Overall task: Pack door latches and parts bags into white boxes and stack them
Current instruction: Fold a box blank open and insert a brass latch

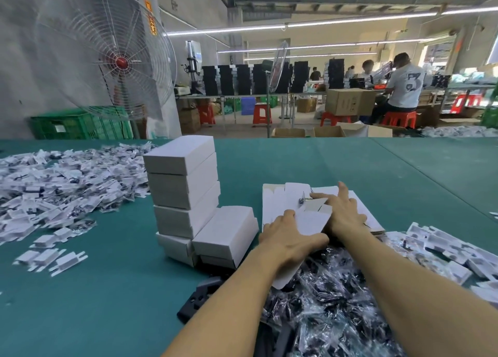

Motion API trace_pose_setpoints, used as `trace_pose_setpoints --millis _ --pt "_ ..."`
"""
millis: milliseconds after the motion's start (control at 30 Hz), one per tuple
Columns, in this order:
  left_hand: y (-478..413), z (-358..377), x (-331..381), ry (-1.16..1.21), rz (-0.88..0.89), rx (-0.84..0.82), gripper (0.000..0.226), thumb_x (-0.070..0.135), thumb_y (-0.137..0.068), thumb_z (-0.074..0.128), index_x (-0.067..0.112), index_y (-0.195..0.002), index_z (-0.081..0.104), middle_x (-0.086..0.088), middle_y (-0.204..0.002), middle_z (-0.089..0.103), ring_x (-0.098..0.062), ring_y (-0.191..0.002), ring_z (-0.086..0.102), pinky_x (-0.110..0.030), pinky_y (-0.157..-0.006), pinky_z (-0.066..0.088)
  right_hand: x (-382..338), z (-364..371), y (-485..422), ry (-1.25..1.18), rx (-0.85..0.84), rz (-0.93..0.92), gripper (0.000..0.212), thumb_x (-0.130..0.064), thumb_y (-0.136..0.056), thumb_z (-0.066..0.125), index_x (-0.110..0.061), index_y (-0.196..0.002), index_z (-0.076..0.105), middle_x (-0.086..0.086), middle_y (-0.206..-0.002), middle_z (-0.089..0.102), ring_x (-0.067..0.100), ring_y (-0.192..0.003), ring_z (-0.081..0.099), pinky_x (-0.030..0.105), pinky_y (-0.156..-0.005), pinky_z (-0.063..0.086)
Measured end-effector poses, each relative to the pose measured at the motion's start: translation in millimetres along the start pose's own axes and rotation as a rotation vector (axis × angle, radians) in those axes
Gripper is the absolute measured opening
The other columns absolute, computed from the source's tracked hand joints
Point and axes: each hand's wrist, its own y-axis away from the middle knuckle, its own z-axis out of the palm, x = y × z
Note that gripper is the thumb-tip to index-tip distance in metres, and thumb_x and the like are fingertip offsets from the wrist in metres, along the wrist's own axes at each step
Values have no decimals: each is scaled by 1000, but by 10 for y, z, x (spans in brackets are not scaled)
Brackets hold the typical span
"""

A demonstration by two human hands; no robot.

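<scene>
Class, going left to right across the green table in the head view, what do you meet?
Pile of white packets → stack of white boxes → left hand holding the open box → right hand → white moulded trays.

Long tube lights [296,25] under the ceiling lit the hall brightly and evenly, and daylight glared white at the far right. On the green counter [350,168] the stacked boxes [183,184] cast only soft, faint shadows. The open box [312,222] looked bright and flat. Clear bags [336,302] caught small glints. The wide lens bowed the fan [105,52] and ceiling beams near the edges. The paper heap [54,184] at left was smeared, and distant workers looked soft.
</scene>
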Motion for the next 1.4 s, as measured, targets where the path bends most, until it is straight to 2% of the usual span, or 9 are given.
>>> trace_pose_setpoints --millis 200,367,600,733,833,900,1033,1200,1400 --pt "-14 2 -18 17 -1 -7 92 67 -63 54 25 -143 35 -4 -136 51 -31 -123 45 -48 -101 43 10 22 77 -29 143 21 48 -9 -90 59 -17 -135 46 16 -133 30 40 -117 44 46 -98 41" --pt "-43 -8 -41 45 -5 -10 99 67 -62 57 25 -148 30 -3 -142 47 -28 -125 45 -45 -100 43 23 -133 139 -138 10 -53 61 -4 -90 56 -7 -148 35 23 -148 33 38 -134 39 36 -108 32" --pt "-147 -112 -56 171 -82 -42 102 69 -61 63 28 -148 31 -2 -129 48 -24 -104 51 -31 -69 37 121 -303 574 -196 84 -154 45 -3 -92 50 -9 -136 53 14 -143 49 29 -132 44 36 -110 37" --pt "-86 -128 15 162 -64 -46 110 68 -54 65 26 -150 30 0 -125 47 -24 -105 51 -31 -70 39 165 -396 826 -235 23 -164 41 -4 -95 49 -11 -135 56 11 -138 55 28 -109 64 20 -65 50" --pt "81 -94 102 146 0 122 114 73 -45 59 29 -148 31 -1 -134 52 -24 -109 53 -38 -85 47 241 -432 955 -365 7 -135 37 -6 -97 49 -12 -133 56 6 -131 60 15 -87 66 11 -50 45" --pt "229 -71 154 126 46 262 115 76 -43 56 31 -146 31 1 -136 53 -25 -113 54 -43 -90 50 234 -458 1039 -541 24 -118 30 -9 -100 47 -17 -126 60 5 -124 63 10 -77 61 17 -59 50" --pt "537 -19 220 15 135 435 115 75 -45 56 31 -146 23 1 -134 51 -28 -114 52 -43 -89 48 105 -545 1202 -1009 31 -100 22 -20 -105 45 -22 -105 66 6 -107 69 24 -92 66 40 -86 55" --pt "880 30 209 -43 211 474 127 66 -49 72 35 -153 6 7 -143 38 -23 -118 46 -40 -86 43 -8 -644 1486 -1124 6 -181 22 -18 -103 51 -17 -97 72 2 -86 70 15 -75 63 28 -62 57" --pt "1214 -73 285 -103 281 617 131 85 -52 65 35 -154 1 7 -136 41 -20 -117 44 -36 -80 28 12 -843 1821 -977 80 -286 11 -10 -94 64 -18 -93 71 8 -74 73 21 -67 69 40 -58 60"
